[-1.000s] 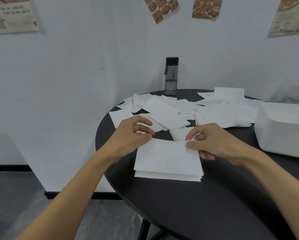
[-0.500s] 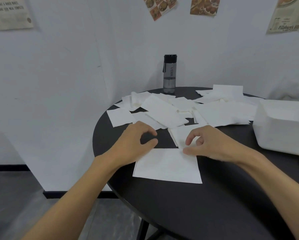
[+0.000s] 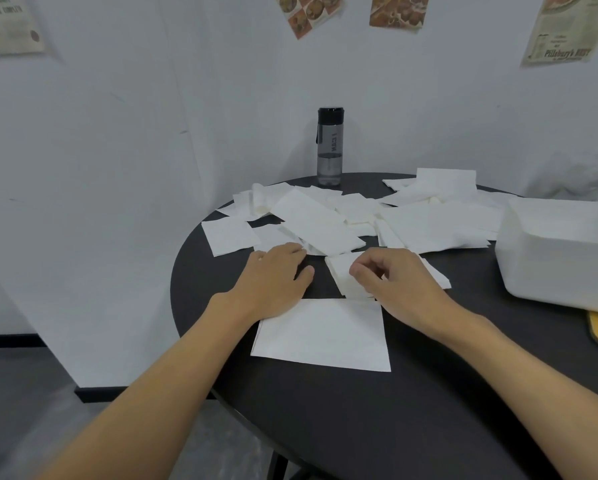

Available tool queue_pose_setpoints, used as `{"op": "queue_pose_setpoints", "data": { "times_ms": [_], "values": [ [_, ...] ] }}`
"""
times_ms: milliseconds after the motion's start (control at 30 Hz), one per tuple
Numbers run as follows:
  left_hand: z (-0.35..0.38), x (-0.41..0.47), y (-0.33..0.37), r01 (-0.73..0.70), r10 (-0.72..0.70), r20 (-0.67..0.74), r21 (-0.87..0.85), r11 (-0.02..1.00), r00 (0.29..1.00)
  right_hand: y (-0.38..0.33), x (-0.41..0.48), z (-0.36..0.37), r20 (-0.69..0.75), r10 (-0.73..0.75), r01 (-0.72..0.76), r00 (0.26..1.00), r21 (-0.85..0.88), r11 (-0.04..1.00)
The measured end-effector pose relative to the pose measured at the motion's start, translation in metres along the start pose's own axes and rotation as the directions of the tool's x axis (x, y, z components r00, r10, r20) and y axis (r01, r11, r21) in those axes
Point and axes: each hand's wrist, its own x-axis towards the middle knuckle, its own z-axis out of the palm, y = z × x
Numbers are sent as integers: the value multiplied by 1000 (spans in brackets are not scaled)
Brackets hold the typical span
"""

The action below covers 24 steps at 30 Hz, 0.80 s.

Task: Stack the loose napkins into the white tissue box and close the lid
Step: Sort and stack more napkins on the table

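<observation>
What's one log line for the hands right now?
left hand: open, near stack | right hand: over loose napkin, grip unclear | tissue box: untouched

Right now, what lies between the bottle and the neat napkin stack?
Head view: loose napkins, then bare black table between the left hand and right hand.

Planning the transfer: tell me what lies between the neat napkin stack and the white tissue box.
Only the person's own right forearm crosses that path; otherwise bare black table separates the stack from the tissue box.
</observation>
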Motion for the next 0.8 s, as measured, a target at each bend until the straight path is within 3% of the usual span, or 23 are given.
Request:
{"op": "queue_pose_setpoints", "data": {
  "times_ms": [100,233,400,500,633,800],
  "values": [
    [-5,-4,-1,-64,47,-212,-76,995,976,-1,1,-2,-45,3,-2,999,41,999],
    [-19,-11,-1,-148,40,-499,-179,973,866,-3,1,-3,-119,4,6,993,80,997],
    [-43,-20,8,-241,-43,-724,-284,928,689,-9,2,-6,-199,32,0,979,161,987],
    [-55,-26,18,-305,-181,-766,-444,843,617,-13,2,-8,-212,59,-15,975,206,978],
    [-67,-34,32,-386,-335,-649,-710,589,683,-18,2,-10,-176,114,-38,978,386,922],
    [-69,-36,39,-346,-415,-428,-901,261,803,-20,0,-12,-36,184,-124,982,613,780]
  ]
}}
